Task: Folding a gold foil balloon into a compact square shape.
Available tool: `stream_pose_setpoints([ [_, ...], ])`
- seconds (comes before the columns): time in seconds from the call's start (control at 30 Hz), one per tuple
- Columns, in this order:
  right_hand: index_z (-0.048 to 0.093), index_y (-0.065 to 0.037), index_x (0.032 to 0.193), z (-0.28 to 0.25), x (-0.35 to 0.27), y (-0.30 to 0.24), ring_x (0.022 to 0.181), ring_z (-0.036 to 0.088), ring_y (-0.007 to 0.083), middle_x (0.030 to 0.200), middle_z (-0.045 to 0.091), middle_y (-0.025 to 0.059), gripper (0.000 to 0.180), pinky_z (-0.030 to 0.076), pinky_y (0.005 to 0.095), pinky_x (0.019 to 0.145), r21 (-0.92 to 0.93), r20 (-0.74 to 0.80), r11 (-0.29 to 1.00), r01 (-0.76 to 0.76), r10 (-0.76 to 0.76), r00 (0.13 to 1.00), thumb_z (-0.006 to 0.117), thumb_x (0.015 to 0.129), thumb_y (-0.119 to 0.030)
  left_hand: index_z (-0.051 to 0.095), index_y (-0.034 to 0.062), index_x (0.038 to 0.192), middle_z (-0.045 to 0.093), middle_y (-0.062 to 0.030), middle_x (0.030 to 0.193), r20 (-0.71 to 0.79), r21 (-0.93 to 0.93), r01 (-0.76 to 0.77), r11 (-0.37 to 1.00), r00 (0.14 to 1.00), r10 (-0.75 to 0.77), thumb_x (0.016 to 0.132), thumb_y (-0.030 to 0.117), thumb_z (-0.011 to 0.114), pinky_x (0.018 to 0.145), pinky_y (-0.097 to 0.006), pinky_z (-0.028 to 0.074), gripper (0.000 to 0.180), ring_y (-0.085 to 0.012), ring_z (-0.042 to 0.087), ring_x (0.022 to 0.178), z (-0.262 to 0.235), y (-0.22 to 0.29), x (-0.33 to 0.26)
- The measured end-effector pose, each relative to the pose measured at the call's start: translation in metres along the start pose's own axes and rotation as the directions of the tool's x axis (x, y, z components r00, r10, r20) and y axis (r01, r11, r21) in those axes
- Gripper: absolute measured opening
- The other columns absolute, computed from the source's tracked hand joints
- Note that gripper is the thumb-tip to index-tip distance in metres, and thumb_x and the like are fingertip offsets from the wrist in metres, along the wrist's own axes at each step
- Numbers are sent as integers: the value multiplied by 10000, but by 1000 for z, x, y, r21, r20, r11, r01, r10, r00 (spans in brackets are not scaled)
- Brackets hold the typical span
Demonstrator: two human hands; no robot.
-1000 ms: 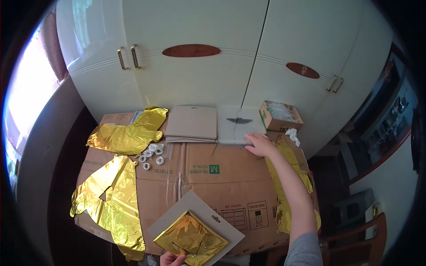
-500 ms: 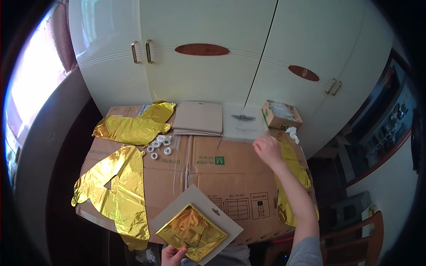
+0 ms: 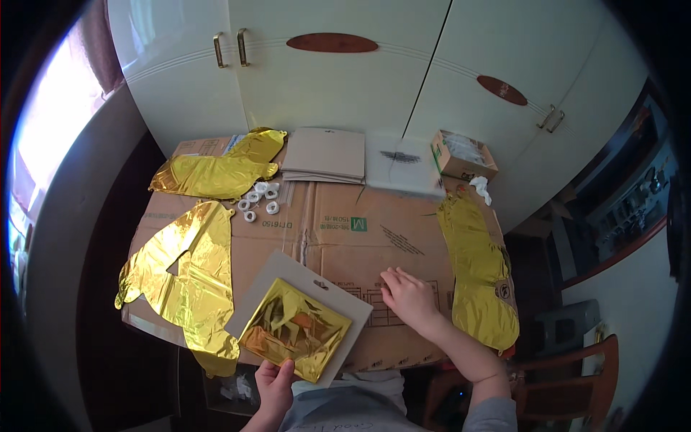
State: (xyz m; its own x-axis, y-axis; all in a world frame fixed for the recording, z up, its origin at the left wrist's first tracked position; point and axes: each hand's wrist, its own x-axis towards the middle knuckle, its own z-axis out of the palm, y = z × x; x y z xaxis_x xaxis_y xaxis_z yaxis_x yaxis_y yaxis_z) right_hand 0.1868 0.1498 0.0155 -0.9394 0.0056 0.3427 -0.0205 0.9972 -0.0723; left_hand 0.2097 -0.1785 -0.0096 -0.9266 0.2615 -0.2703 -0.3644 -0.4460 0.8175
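Note:
My left hand [image 3: 275, 385] pinches the lower edge of a grey backing card [image 3: 253, 294] with a folded gold foil balloon [image 3: 299, 327] on it. The card is tilted, with its hang hole at the upper right. My right hand [image 3: 409, 301] is closed over the cardboard, its fingers bent. It holds a clear plastic bag [image 3: 402, 240], seen mainly by the dark print on it; its edges are hard to make out. Beyond lies a stack of clear bags [image 3: 403, 173], beside a stack of grey cards [image 3: 324, 153].
Flat gold foil balloons lie at the near left [image 3: 187, 273], far left [image 3: 216, 173] and right [image 3: 475, 266]. Several white ribbon rolls [image 3: 258, 196] sit near the cards. A small box [image 3: 464, 155] and crumpled white tissue [image 3: 480, 189] are at the back right. A wooden chair [image 3: 568, 389] stands right.
My right hand has drawn back toward me from the bag stack, bringing a clear bag over the cardboard. My left hand and the card have shifted slightly left. The view has tilted downward.

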Motion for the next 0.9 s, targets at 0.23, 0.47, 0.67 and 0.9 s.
stream_pose_setpoints([
  [0.23, 637, -98, 1035, -13, -25, -34, 824, 697, 187, 917, 708, 69, 280, 591, 320, 670, -39, -66, 999, 19, -22, 998, 706, 764, -119, 583, -6, 1099, 682, -103, 1007, -63, 117, -59, 991, 996, 67, 971, 77, 587, 735, -361, 618, 153, -173, 695, 853, 0, -8, -1],
  [0.47, 632, -68, 929, -7, -27, -38, 870, 670, 145, 912, 688, 37, 133, 575, 277, 646, -173, -136, 976, 130, -155, 978, 644, 801, -105, 580, -30, 1134, 691, -118, 1015, -71, 138, -4, 990, 997, 14, 987, 70, 561, 763, -348, 615, 179, -168, 696, 867, 1, -15, -12],
  [0.67, 592, -89, 817, -8, -26, -38, 771, 664, 190, 792, 624, 37, 107, 569, 315, 618, -81, -34, 992, 94, -97, 995, 680, 757, -82, 574, -31, 1137, 684, -116, 1046, -39, 152, 108, 982, 994, -103, 987, 67, 561, 780, -355, 614, 179, -176, 691, 900, -1, -28, -20],
  [0.9, 570, -96, 792, -5, -18, -47, 682, 642, 224, 748, 577, 49, 125, 555, 333, 585, 27, -124, 999, 35, -31, 992, 690, 765, -75, 575, -32, 1159, 687, -117, 1041, 11, 77, 203, 976, 979, -204, 977, 91, 596, 746, -342, 622, 221, -174, 694, 875, 5, -40, -30],
])
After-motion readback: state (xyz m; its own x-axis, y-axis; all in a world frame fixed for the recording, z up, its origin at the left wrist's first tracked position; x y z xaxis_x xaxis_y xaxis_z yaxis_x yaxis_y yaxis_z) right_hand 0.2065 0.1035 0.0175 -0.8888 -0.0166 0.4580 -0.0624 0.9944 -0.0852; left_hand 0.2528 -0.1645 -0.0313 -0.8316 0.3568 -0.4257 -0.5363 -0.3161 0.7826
